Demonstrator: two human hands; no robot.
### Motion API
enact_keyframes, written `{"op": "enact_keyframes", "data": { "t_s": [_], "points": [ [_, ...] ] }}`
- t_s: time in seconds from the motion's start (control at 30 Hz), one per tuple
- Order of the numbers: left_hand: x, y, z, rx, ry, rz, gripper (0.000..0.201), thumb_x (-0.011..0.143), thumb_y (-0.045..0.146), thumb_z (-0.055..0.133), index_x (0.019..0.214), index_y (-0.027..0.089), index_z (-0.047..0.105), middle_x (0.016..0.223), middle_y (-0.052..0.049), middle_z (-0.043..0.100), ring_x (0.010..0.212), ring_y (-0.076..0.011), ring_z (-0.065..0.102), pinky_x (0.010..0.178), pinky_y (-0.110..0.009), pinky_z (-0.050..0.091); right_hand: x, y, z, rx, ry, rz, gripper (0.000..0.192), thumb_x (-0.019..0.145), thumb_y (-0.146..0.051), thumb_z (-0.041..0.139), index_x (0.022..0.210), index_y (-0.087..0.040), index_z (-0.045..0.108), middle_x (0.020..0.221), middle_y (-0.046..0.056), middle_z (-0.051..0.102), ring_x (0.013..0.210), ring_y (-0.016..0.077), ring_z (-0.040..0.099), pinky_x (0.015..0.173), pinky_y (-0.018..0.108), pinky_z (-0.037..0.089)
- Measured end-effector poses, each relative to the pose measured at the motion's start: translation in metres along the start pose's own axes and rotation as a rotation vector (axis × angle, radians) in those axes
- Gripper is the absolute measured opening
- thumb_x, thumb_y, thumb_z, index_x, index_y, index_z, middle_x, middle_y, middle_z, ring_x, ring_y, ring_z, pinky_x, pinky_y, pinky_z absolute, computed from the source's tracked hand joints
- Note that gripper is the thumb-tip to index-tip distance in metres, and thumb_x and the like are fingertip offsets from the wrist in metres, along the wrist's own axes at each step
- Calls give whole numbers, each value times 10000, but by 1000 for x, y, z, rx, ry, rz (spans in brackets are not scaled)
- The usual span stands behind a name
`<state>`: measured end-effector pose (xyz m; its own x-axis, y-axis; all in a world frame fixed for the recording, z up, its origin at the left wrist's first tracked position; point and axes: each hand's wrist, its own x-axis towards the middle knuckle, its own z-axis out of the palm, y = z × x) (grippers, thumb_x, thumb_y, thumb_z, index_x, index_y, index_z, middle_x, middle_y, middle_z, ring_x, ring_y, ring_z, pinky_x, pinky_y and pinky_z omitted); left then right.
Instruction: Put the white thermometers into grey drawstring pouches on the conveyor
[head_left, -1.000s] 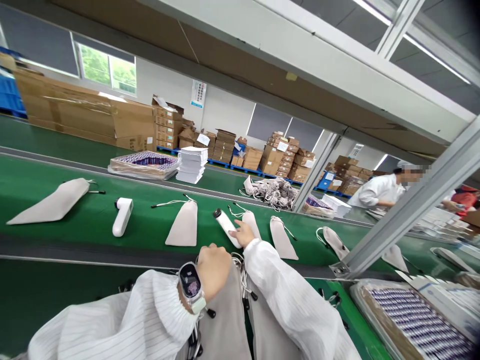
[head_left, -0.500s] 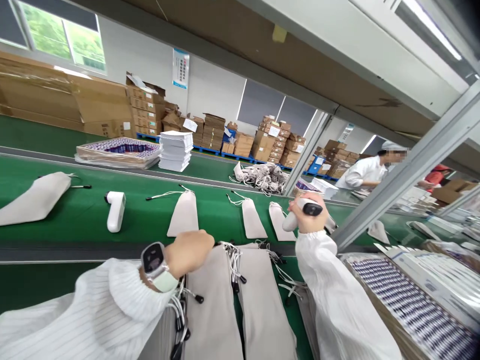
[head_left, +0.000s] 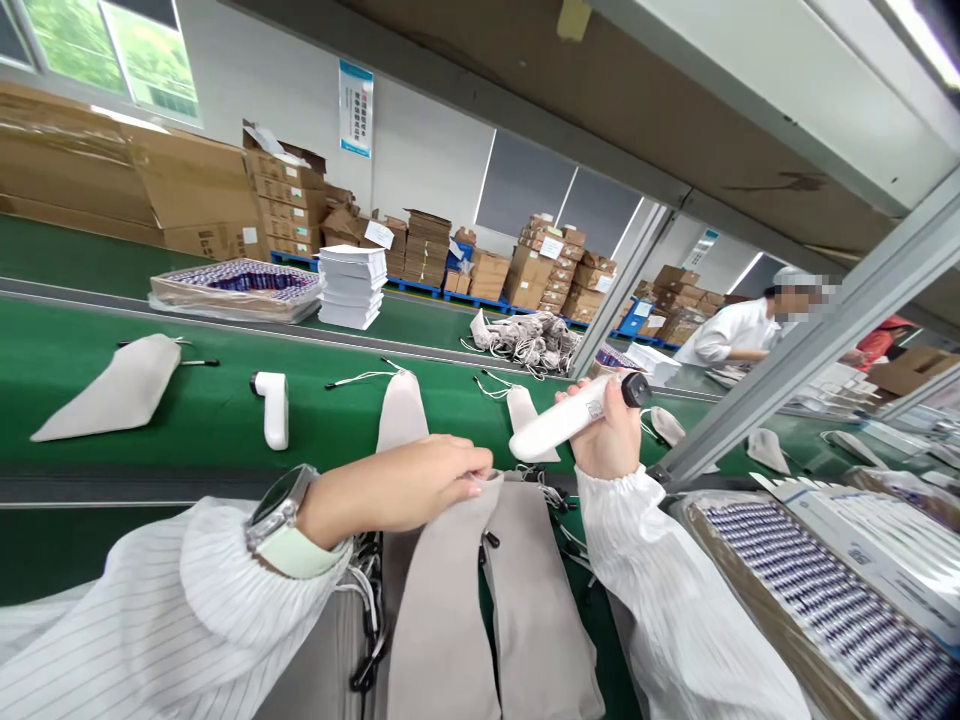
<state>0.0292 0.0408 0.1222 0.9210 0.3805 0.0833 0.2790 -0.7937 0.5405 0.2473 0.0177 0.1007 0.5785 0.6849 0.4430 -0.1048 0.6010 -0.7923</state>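
My right hand [head_left: 609,430] is wrapped round a white handheld thermometer [head_left: 559,418], tilted, with its black head at the upper right and its handle end toward the left. Below and left of it, my left hand [head_left: 420,485] pinches the upper edge of a grey drawstring pouch [head_left: 446,610], lifting that end off the stack. A second stack of grey pouches [head_left: 532,590] lies just right of it, cords and black toggles between them. Whether the held pouch's mouth is parted cannot be made out.
On the green belt [head_left: 217,420] lie another white thermometer [head_left: 276,412] and several pouches, one at the far left [head_left: 112,390]. A tray of batteries [head_left: 817,590] stands at right, beside a metal post [head_left: 810,330]. A co-worker [head_left: 731,330] is beyond it.
My left hand has moved right and now pinches and raises the top pouch's edge. My right hand has turned the thermometer so its handle shows lengthwise, pointing left.
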Motion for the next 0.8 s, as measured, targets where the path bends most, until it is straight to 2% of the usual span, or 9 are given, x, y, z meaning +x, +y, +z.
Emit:
{"op": "enact_keyframes", "data": {
  "t_s": [0.13,0.23,0.33,0.37,0.43,0.57,0.67,0.73,0.8],
  "points": [
    [4,9,1,-63,147,49,184,849,233,327,801,198,501,797,5,476,734,-136,467,675,-226,349,-17,-1,14,49,-165,121,278,736,-479,495,877,-265,387,809,-20,504,715,116,554,667,334,493],
    [7,6,1,-47,368,41,187,861,239,309,813,195,485,841,-3,450,805,-139,461,735,-233,351,-33,3,19,-25,-531,335,392,703,-571,481,895,-231,437,863,19,515,739,134,547,591,286,485],
    [8,-3,2,-5,469,1,192,857,243,308,825,196,492,903,-17,425,847,-142,460,786,-249,349,-44,10,22,-262,-888,554,453,728,-618,382,875,-202,488,710,7,514,551,101,500,414,205,400],
    [7,-7,2,14,466,-22,195,854,250,311,829,198,498,905,-20,425,850,-146,463,790,-258,350,-44,12,21,-370,-914,545,463,753,-612,335,844,-193,508,633,-6,491,481,87,458,379,192,359],
    [4,-11,1,44,447,-125,185,835,299,351,855,204,508,865,-21,448,813,-163,477,745,-272,366,-39,18,14,-602,-815,338,449,786,-573,312,803,-190,546,553,-18,459,421,76,395,381,196,325],
    [-8,8,-3,-130,199,-296,264,779,404,420,710,181,545,598,15,467,548,-137,449,510,-221,333,-7,30,-14,-968,-333,-199,363,721,-544,449,695,-206,578,534,-9,497,453,98,426,496,233,359],
    [-15,36,-4,-433,80,-239,318,819,353,354,625,178,536,480,53,366,413,-79,320,399,-183,244,11,31,-30,-916,-133,-131,464,734,-588,355,622,-181,550,418,-22,439,396,97,390,457,234,339],
    [-16,47,-3,-569,201,-232,298,838,330,331,666,183,525,465,69,301,388,-65,254,374,-171,214,6,26,-26,-689,-339,135,581,717,-650,277,765,-152,574,467,-5,505,370,90,382,383,217,295],
    [-13,50,-1,-605,440,-213,277,851,329,320,687,185,491,488,72,302,406,-62,272,391,-162,243,-15,21,-9,-415,-764,421,664,620,-686,400,972,-141,545,646,32,603,427,99,458,368,206,307]
  ]
}}
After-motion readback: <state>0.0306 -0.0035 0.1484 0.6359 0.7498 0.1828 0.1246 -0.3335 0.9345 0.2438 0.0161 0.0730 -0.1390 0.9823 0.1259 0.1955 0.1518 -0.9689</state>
